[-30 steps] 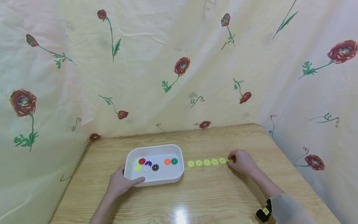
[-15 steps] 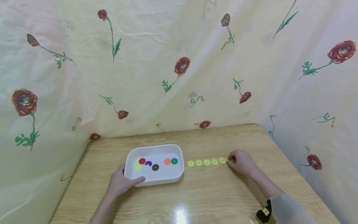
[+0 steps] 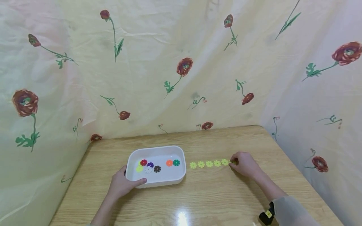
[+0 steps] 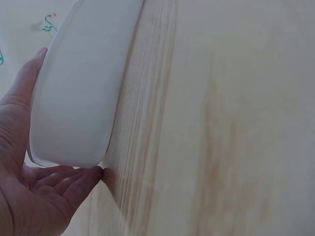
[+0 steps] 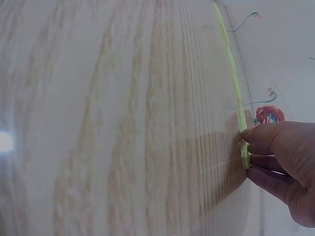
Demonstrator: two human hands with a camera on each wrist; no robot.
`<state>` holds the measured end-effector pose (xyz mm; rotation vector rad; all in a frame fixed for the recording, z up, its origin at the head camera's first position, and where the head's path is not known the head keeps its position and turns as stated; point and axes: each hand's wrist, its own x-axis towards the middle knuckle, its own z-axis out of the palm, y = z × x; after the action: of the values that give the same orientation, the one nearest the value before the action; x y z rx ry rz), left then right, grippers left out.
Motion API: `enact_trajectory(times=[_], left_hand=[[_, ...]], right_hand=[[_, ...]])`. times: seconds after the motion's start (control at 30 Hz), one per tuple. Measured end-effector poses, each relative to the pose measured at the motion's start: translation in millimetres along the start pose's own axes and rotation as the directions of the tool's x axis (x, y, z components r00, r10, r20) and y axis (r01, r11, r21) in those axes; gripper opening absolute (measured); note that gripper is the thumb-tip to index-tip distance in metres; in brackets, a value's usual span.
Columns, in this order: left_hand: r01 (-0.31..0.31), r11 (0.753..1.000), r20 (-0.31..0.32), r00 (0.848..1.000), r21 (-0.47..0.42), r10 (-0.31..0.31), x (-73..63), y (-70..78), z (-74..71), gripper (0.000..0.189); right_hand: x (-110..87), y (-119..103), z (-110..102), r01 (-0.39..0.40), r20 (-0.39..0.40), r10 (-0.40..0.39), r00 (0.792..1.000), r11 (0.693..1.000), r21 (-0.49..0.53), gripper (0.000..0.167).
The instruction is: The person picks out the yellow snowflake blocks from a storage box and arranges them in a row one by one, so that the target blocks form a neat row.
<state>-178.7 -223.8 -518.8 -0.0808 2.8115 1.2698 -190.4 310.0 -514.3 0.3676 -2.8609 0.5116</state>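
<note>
My left hand [image 3: 121,185] holds the white plastic tub [image 3: 165,183] at its left end, the thumb lying along the front rim. In the left wrist view the fingers [image 4: 81,186] touch the tub's end near the table. To the tub's right, several yellow snowflake discs [image 3: 209,164] lie flat in a row running rightward. At the row's right end my right hand [image 3: 245,164] pinches one more yellow snowflake disc [image 5: 245,156], mostly covered by the fingertips in the head view. From the right wrist, the row appears edge-on as a thin yellow strip.
Inside the tub lie red [image 3: 143,162], purple [image 3: 150,165], white [image 3: 148,169], black [image 3: 157,169], orange [image 3: 169,163], green [image 3: 176,162] and yellow [image 3: 139,169] discs. A flowered cloth [image 3: 147,78] hangs behind and beside the wooden table [image 3: 215,197].
</note>
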Motion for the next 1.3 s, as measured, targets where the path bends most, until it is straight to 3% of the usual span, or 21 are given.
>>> enact_trajectory(times=[0.33,0.63,1.3], left_hand=[[-0.013,1.000,-0.014,1.000,-0.010,0.013,-0.3,1.3,-2.4,0.107],[-0.014,1.000,-0.014,1.000,-0.010,0.014,-0.4,2.7,-1.4,0.106],[-0.010,1.000,-0.005,1.000,-0.010,0.010,0.1,-0.7,-0.2,0.104]], right_hand=[[5.5,-5.5,-8.5,-0.032,-0.011,0.033,0.999,0.999,0.037,0.011],[18.0,-18.1,-14.9,0.021,0.003,-0.022,1.000,1.000,0.022,0.008],[34.4,-50.1,-20.3,0.036,0.046,-0.039,0.998,0.997,0.073,0.016]])
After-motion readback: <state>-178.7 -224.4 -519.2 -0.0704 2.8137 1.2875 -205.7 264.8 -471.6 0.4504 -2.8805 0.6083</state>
